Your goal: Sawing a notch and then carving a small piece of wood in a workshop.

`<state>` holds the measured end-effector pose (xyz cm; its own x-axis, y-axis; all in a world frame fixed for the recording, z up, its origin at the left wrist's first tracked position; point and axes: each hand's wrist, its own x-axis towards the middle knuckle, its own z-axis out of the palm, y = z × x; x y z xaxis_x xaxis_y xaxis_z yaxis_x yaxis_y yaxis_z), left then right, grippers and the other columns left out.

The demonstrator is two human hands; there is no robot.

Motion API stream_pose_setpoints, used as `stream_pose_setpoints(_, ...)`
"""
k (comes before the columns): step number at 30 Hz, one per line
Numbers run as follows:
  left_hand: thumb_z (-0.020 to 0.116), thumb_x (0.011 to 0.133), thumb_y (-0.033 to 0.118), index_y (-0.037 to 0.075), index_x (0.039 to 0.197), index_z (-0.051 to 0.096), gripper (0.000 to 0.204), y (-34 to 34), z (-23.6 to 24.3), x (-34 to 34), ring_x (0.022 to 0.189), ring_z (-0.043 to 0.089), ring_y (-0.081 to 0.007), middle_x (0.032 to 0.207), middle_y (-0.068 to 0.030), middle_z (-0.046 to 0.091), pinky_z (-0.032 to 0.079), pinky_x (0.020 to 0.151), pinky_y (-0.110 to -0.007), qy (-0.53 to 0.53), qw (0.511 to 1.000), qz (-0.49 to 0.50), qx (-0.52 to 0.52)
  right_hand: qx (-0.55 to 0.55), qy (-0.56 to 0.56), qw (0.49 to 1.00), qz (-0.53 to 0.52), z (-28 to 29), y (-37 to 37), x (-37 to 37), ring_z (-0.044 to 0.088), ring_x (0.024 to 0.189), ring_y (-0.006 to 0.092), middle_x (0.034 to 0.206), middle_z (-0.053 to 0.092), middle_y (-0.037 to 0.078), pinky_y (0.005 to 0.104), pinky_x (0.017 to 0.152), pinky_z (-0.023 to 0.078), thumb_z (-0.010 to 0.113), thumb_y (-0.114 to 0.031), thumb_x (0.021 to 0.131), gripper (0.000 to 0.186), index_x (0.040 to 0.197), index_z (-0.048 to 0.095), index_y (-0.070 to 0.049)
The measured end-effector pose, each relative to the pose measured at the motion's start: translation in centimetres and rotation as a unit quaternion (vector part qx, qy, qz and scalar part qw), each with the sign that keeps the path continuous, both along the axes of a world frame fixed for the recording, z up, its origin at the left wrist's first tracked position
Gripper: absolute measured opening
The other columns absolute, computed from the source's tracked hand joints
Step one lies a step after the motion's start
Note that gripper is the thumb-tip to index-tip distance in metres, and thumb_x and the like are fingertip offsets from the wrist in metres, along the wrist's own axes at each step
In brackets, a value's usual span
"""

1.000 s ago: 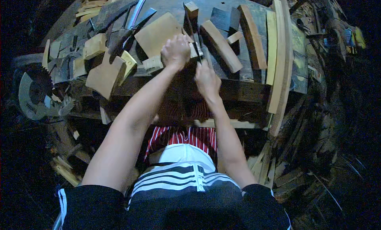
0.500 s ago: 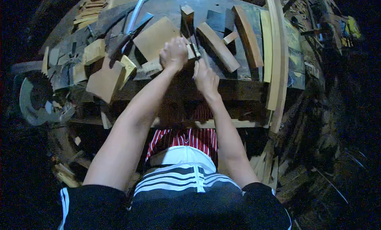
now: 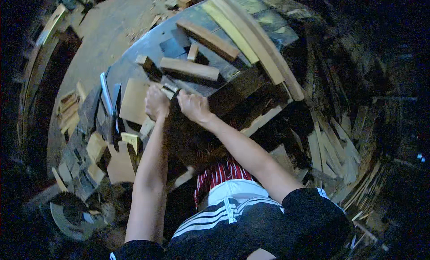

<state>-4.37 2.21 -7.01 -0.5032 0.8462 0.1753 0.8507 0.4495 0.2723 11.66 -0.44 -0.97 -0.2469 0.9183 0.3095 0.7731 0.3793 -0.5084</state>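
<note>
- Two grips persist though the view has swung: left hand (image 3: pixel 157 103) clenched on a pale wood strip (image 3: pixel 168 92), right hand (image 3: pixel 193 106) curled round a dark tool (image 3: pixel 176 94); work seems unbroken.
- Strip's end shows between the fingers; tool's shape blurs.
- Left of the left fingers: smooth, flat board (image 3: pixel 132 101).
- Beyond the right fingers: long, squared block (image 3: pixel 190 70).

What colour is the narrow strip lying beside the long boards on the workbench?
The narrow strip is pale yellow; it shows best in the head view.
</note>
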Motion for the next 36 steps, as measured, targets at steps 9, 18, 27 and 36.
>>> stream_pose_setpoints(9, 0.032, 0.094, 0.038, 0.01, 0.098, 0.059, 0.039, -1.4, 3.7, 3.0, 0.087, 0.059, -0.0352, 0.098, -0.0123, 0.062, 0.046, 0.073, -0.048, -0.054, 0.997, 0.022, -0.045, -0.023, -0.019, 0.999, -0.018, -0.5, -1.3, 0.7, 0.063, 0.051, 0.0303, 0.056, 0.06, 0.017, 0.0438, 0.043, 0.049, 0.057, -0.026, 0.083, 0.02, 0.086, 0.056, -0.006)
stream_pose_setpoints(18, 0.034, 0.094, 0.035, 0.008, 0.097, 0.061, 0.038, -2.0, 6.0, 3.5, 0.082, 0.059, -0.0346, 0.095, -0.0152, 0.062, 0.045, 0.071, -0.047, -0.061, 0.996, 0.043, -0.053, -0.113, -0.062, 0.991, -0.025, 0.4, -1.3, -0.2, 0.064, 0.054, 0.0279, 0.062, 0.064, 0.014, 0.0455, 0.048, 0.051, 0.056, -0.032, 0.083, 0.021, 0.087, 0.06, -0.011)
stream_pose_setpoints(27, 0.036, 0.094, 0.034, 0.01, 0.096, 0.062, 0.035, -2.0, 2.5, -0.5, 0.083, 0.059, -0.034, 0.095, -0.0135, 0.062, 0.046, 0.069, -0.047, -0.048, 0.998, -0.001, 0.038, -0.138, -0.034, 0.99, -0.011, 1.5, -1.3, -2.5, 0.064, 0.061, 0.0374, 0.066, 0.063, 0.02, 0.0485, 0.053, 0.052, 0.052, -0.03, 0.087, 0.025, 0.094, 0.057, -0.006)
stream_pose_setpoints(36, 0.036, 0.094, 0.036, 0.01, 0.096, 0.059, 0.035, -1.9, 6.3, 3.4, 0.087, 0.06, -0.0332, 0.102, -0.0098, 0.062, 0.047, 0.07, -0.048, -0.065, 0.998, 0.025, -0.003, -0.109, -0.055, 0.991, -0.049, 1.7, -1.1, -0.8, 0.064, 0.059, 0.0338, 0.065, 0.063, 0.019, 0.0467, 0.049, 0.051, 0.055, -0.029, 0.084, 0.022, 0.079, 0.055, -0.007)
